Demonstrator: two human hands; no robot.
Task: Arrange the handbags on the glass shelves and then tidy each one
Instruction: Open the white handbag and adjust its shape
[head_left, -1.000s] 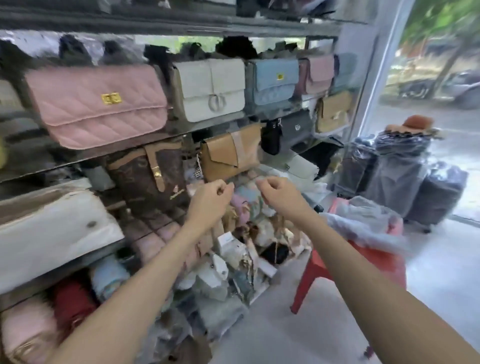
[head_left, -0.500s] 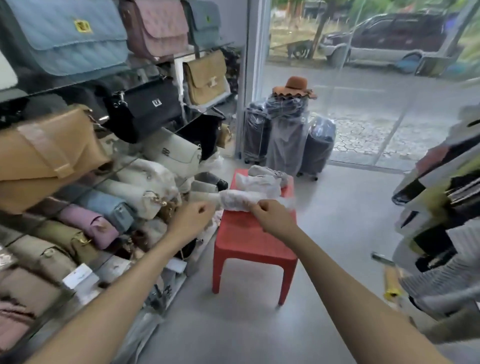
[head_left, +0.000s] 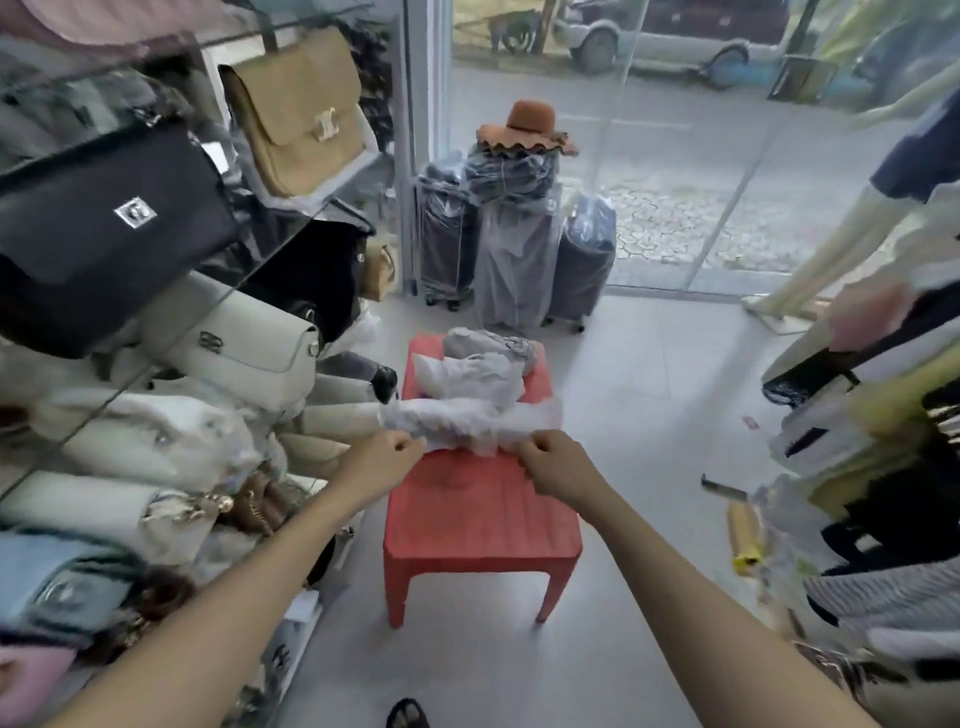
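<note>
A crumpled clear plastic wrapper (head_left: 470, 421) is stretched between my hands above a red plastic stool (head_left: 483, 519). My left hand (head_left: 387, 460) pinches its left end and my right hand (head_left: 553, 462) pinches its right end. More wrapped bundles (head_left: 480, 366) lie on the far part of the stool. On the glass shelves (head_left: 171, 338) at the left stand a black handbag (head_left: 104, 228), a tan handbag (head_left: 298, 114) and a white handbag (head_left: 244, 345), with several more bags lower down.
Plastic-wrapped suitcases (head_left: 511, 249) with an orange hat (head_left: 527, 130) on top stand by the glass front. Clothes and bags (head_left: 872, 405) crowd the right side. Grey floor runs between stool and right rack. A sandalled foot (head_left: 408, 714) shows at the bottom edge.
The view has swung right from the shelves to the stool. Both hands, still pinching, now hold the plastic wrapper over the stool and have spread further apart.
</note>
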